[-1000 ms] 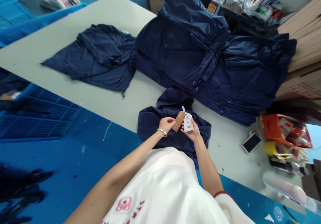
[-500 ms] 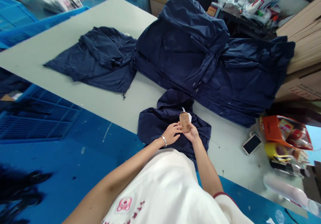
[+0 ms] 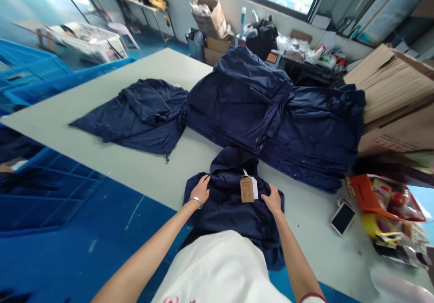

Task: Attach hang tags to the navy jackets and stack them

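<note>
A folded dark navy jacket lies at the table's near edge against my body, its hood towards the far side. On its chest rest a brown card hang tag and a white tag, both untouched. My left hand, with a bracelet at the wrist, grips the cloth near the left shoulder. At the right shoulder, my right hand holds the cloth between thumb and fingers. Some fingertips are lost against the dark fabric.
Beyond lie a stack of navy jackets and another spread garment on the pale table. To the right are a phone, an orange box, yellow tape and flat cartons. Blue crates stand left.
Both hands have left the brown tag and moved apart to the jacket's two shoulders. The tag now lies flat on the jacket. The head view has tilted up, showing more of the room.
</note>
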